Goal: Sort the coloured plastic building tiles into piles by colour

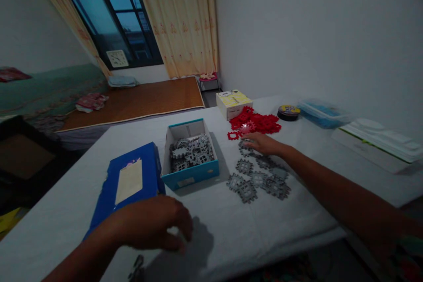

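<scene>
My right hand (262, 143) lies palm down on the white table (231, 224), fingers stretched over grey interlocking pieces (257, 178) beside a heap of red pieces (256, 122). My left hand (155, 222) hovers low over the near table edge, fingers curled downward with nothing visible in them. It is next to a dark blue box lid (127, 185). An open blue box (191, 152) holding several grey pieces stands between the hands. One small dark piece (137, 266) lies under my left wrist.
A yellow and white box (233, 103) stands behind the red heap. A round black tin (288, 112), a clear blue container (322, 113) and a white tray (380, 139) line the right wall. A bed and curtained window are beyond.
</scene>
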`<state>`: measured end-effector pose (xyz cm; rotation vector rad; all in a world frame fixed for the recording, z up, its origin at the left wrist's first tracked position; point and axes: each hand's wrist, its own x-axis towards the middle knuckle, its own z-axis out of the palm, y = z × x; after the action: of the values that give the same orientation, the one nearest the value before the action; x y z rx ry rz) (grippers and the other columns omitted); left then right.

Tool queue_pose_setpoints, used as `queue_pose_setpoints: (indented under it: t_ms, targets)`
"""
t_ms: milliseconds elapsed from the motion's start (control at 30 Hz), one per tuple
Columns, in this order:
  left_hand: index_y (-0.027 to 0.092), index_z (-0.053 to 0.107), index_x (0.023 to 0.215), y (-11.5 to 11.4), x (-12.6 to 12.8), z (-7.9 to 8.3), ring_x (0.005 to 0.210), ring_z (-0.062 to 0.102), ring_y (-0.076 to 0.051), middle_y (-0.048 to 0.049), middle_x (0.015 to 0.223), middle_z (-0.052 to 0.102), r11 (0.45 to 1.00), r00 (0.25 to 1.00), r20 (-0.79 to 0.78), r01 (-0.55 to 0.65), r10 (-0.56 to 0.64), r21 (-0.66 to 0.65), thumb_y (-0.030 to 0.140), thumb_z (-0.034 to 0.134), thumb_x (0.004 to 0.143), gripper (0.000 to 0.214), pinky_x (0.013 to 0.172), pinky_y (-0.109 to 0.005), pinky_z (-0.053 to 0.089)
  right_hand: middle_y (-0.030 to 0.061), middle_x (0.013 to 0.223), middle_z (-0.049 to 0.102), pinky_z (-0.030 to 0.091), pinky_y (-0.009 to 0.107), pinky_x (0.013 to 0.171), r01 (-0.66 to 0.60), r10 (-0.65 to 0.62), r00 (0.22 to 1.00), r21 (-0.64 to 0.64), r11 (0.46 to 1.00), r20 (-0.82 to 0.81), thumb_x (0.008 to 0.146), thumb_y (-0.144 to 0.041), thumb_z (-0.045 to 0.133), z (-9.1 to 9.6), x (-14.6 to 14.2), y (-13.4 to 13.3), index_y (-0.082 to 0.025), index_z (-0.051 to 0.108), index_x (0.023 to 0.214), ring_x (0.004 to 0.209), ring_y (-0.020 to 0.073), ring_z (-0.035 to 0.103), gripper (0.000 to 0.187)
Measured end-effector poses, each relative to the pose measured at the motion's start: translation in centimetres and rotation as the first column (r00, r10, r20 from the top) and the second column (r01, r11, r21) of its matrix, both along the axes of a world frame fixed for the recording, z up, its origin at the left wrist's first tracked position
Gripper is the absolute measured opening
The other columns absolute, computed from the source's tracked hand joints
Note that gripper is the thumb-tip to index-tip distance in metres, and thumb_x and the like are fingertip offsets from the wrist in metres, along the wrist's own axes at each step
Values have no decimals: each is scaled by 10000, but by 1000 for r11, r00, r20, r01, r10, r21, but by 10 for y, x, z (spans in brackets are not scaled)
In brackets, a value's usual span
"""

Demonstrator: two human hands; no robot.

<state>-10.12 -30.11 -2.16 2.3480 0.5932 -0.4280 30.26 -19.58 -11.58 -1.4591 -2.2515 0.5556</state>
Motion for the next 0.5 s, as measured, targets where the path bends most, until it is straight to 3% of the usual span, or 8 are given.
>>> queue_pose_setpoints:
  t_ms: [100, 200, 267, 367, 433, 500]
  targets:
    - [267, 722, 1142, 24, 20, 22, 1066, 668, -197, -45, 1178, 723, 1000, 993, 117, -18, 18, -1, 327, 626, 896, 271, 947, -314, 494, 143, 1532, 404, 300, 499, 1129, -81, 103, 980, -133, 988, 171, 720, -733, 638, -9, -26, -16, -247, 469, 1461, 1400, 362, 363, 902]
    - [252, 700, 1179, 49, 26, 36, 1065, 659, -179, -36, 1206, 708, 993, 972, 213, -110, 101, 32, 347, 580, 926, 295, 945, -302, 497, 127, 1634, 163, 243, 617, 1117, -114, 174, 945, -220, 969, 276, 540, -749, 764, -12, -51, -43, -336, 303, 1539, 1464, 442, 155, 1175]
    - [214, 698, 1169, 64, 26, 37, 1043, 661, -175, -43, 1172, 717, 981, 947, 268, -192, 176, 34, 345, 563, 935, 300, 919, -293, 507, 111, 1644, 124, 208, 651, 1112, -150, 214, 931, -224, 963, 296, 529, -734, 781, -11, -63, -58, -358, 316, 1530, 1468, 453, 100, 1166]
    - [160, 704, 1115, 79, 26, 30, 961, 673, -181, -55, 1069, 736, 952, 895, 346, -305, 281, 16, 337, 538, 942, 298, 845, -291, 528, 100, 1626, 203, 232, 616, 1117, -210, 255, 929, -185, 960, 267, 623, -716, 742, -8, -72, -67, -350, 478, 1443, 1452, 417, 183, 937]
    - [170, 709, 1094, 84, 29, 26, 957, 665, -194, -51, 1063, 734, 936, 864, 399, -349, 307, 36, 343, 534, 938, 291, 851, -310, 525, 102, 1600, 272, 276, 581, 1109, -217, 250, 939, -157, 963, 237, 666, -705, 720, -6, -73, -67, -334, 561, 1376, 1426, 391, 252, 816]
    - [198, 713, 1090, 85, 32, 26, 985, 651, -202, -45, 1093, 727, 929, 846, 441, -364, 299, 70, 348, 520, 943, 285, 886, -325, 510, 112, 1589, 290, 295, 566, 1106, -187, 219, 951, -155, 970, 217, 666, -696, 727, -4, -73, -66, -327, 556, 1384, 1419, 387, 263, 825]
